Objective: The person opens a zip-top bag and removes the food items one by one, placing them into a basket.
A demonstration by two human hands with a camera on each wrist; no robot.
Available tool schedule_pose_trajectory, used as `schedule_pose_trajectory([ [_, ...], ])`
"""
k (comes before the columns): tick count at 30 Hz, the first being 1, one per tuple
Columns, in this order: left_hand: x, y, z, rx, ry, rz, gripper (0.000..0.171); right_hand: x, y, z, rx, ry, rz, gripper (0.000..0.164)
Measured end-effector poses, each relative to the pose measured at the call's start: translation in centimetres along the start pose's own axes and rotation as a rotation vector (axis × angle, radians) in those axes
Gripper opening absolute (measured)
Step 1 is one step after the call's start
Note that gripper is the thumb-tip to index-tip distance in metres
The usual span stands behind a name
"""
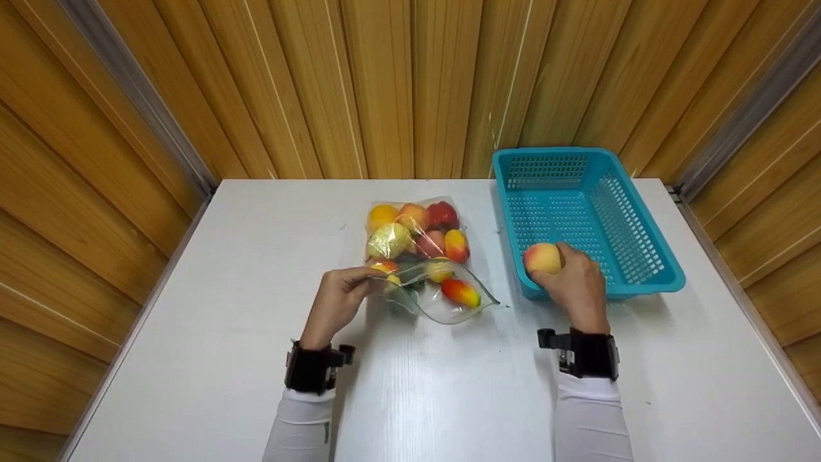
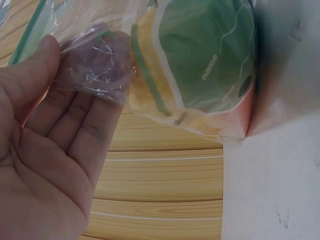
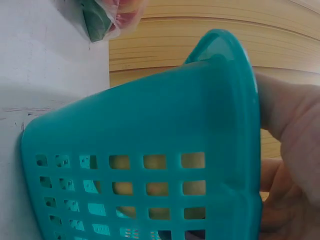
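The left hand [image 1: 337,298] pinches the rim of a clear bag [image 1: 437,316], holding its mouth apart at the bag's six o'clock end. The right hand [image 1: 574,285] grips a peach [image 1: 544,258] at the seven-to-eight o'clock corner of a teal basket [image 1: 670,281]. The basket's left wall stands between peach and bag, and in the right wrist view its side covers much of that hand's work, with pale yellow showing through the holes.

The bag lies at nine o'clock from the basket, loaded with fruit: an orange [image 1: 383,218] toward eleven, a red one [image 1: 442,215] at one, a pale green one [image 1: 388,240] at nine, and a red-yellow mango [image 1: 460,293] near the mouth, between four and five. The left wrist view shows a green print on the bag and something purple [image 2: 95,65] inside.

Beneath is a white table [image 1: 269,256]; wooden panels [image 1: 378,90] rise at twelve.
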State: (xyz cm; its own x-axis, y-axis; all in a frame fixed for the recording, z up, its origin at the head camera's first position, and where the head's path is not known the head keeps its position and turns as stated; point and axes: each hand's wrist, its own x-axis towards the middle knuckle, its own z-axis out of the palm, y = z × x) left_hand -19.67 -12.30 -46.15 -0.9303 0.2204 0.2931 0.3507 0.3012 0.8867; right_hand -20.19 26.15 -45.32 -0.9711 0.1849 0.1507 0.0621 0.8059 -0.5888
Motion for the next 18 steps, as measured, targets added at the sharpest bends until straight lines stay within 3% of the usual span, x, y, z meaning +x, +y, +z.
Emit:
schedule_pose_trajectory([
  [9, -0.01, 0.03, 0.02, 0.000, -0.001, -0.002, 0.020, 0.05, 0.00, -0.07, -0.087, -0.073, 0.022, 0.041],
  [15, -0.05, -0.07, 0.05, -0.015, -0.003, -0.005, 0.016, 0.07, 0.00, -0.12, -0.065, -0.116, 0.050, 0.052],
  [18, -0.10, -0.08, 0.03, -0.015, -0.005, -0.006, 0.016, -0.04, -0.17, -0.18, -0.013, -0.074, 0.029, 0.049],
])
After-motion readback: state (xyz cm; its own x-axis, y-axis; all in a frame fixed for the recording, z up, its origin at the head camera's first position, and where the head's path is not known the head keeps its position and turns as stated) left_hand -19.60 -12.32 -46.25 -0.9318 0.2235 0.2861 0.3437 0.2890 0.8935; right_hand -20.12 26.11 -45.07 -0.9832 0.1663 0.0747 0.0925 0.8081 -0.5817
